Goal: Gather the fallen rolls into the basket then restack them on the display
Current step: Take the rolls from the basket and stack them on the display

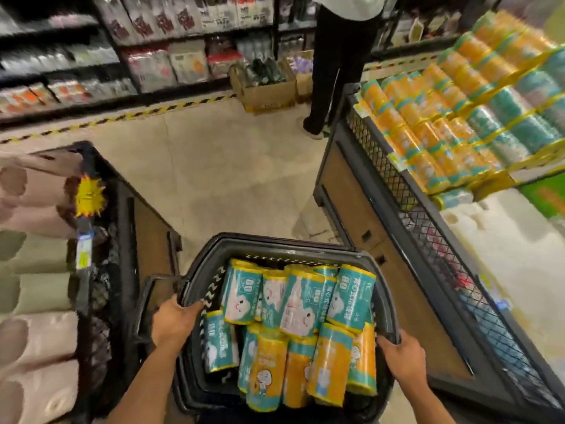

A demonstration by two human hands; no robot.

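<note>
Head view: your left hand (175, 319) and right hand (402, 358) curl over opposite rims of the dark plastic basket (284, 240), which brims with glossy teal and orange cylindrical rolls (302, 304) beside the mesh-fronted display (382, 166).

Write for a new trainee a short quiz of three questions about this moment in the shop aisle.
1. Where do the left hand and the right hand grip the dark plastic basket? A) its side rims B) its bottom C) its folded handle
2. True or false: the basket is empty.
3. On which side of the person stands the wire-mesh display bin of stacked rolls?
Key: 1 A. 2 False: teal-wrapped rolls and orange-wrapped rolls fill it. 3 The right.
</note>
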